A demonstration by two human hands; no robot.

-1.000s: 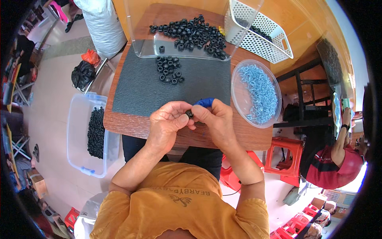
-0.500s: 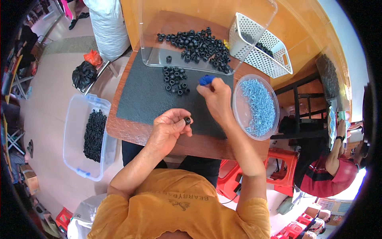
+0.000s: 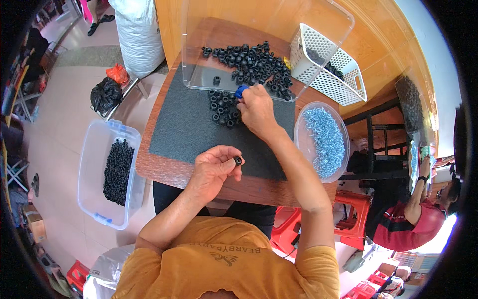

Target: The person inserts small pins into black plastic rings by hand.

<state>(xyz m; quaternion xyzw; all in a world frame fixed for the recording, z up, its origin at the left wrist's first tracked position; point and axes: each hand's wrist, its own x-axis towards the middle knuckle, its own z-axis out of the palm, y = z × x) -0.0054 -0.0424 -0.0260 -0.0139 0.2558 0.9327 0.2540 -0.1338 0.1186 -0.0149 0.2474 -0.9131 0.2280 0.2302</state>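
My left hand [image 3: 206, 172] pinches a small black round part [image 3: 238, 161] above the near edge of the dark mat [image 3: 174, 119]. One end of that part, with a hole, faces right. Farther off, my right hand [image 3: 258, 112] has its fingers closed on a small blue object [image 3: 241, 91]; its exact kind is partly hidden by the fingers. It is held beside a cluster of black hollow parts [image 3: 223, 107] on the mat. Behind them, a larger heap of similar black parts [image 3: 249, 62] lies in a clear plastic tray [image 3: 186, 74].
A round clear tub [image 3: 347, 144] of tiny light-blue pieces [image 3: 326, 144] stands on the table's right. A white perforated basket [image 3: 343, 92] is behind it. On the floor at left sits a clear bin [image 3: 89, 169] with black parts. Another person [image 3: 416, 219] works at right.
My right hand has moved left with the blue object, to the edge of the black cluster. My left hand keeps its black part. The whole view has shifted slightly.
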